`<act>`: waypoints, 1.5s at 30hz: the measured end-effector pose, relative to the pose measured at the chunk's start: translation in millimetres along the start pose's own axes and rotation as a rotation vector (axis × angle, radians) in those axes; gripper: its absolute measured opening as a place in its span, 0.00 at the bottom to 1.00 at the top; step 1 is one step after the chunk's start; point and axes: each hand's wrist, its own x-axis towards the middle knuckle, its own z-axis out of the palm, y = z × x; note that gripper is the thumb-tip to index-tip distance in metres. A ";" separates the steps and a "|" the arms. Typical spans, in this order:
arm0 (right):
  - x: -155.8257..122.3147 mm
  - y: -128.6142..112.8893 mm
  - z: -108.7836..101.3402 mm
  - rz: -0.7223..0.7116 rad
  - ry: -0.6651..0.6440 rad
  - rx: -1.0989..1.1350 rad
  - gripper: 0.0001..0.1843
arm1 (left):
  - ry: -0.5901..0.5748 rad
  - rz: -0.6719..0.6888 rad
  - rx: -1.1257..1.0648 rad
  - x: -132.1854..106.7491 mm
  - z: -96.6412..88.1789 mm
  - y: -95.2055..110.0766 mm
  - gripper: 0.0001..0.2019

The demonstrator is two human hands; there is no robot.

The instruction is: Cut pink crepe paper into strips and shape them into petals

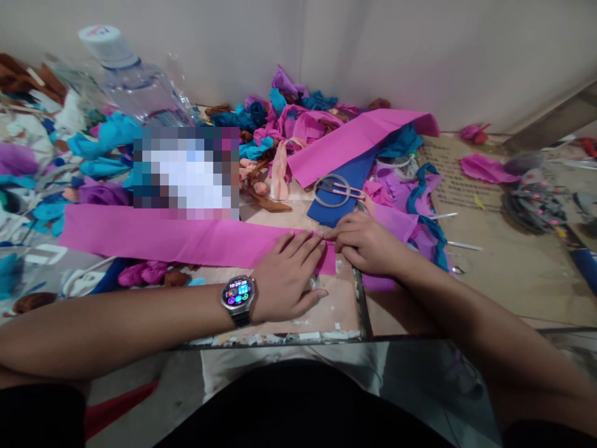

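Observation:
A long pink fabric strip [153, 239] lies across the board, running from the left to my hands. My left hand [293, 270], a smartwatch on its wrist, rests flat with its fingers stretched over the strip's right end. Close beside its fingertips, my right hand [368, 239] has curled fingers pinching the edge of that same end. Just beyond the right hand, a thin grey ring [332, 191] and a slim pink-and-metal tool [352, 193] lie over a blue fabric strip [329, 213]. Whether the tool touches the right hand I cannot tell.
A second pink strip [359, 140] lies over heaped scraps at the back. A clear bottle [140, 90] with a white cap stands at back left. Teal fabric flowers [109, 134] crowd the left. Cardboard [471, 249] covers the right, with a dark pincushion-like bundle [534, 202] on it.

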 end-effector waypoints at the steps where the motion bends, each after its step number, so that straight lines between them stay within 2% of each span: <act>1: -0.3 0.1 0.1 0.003 -0.005 -0.002 0.14 | 0.001 0.008 0.000 0.1 -0.4 -0.1 0.42; 14: -0.9 -0.4 -0.1 0.033 -0.030 0.004 0.15 | 0.017 -0.009 0.010 -0.4 -0.1 1.8 0.42; 22: -2.0 -1.9 2.8 0.036 0.050 0.028 0.17 | 0.040 -0.004 -0.004 -1.3 2.1 0.2 0.42; 32: -0.8 0.6 3.9 0.004 0.037 0.033 0.22 | 0.026 -0.008 -0.005 -0.3 0.7 0.6 0.42; 39: -1.0 -2.7 2.5 -0.025 0.046 -0.018 0.19 | 0.031 -0.003 0.004 -0.7 1.6 0.9 0.43; 45: -0.7 -6.4 -0.2 0.069 0.004 0.013 0.16 | 0.031 -0.009 0.002 -1.0 1.2 0.4 0.41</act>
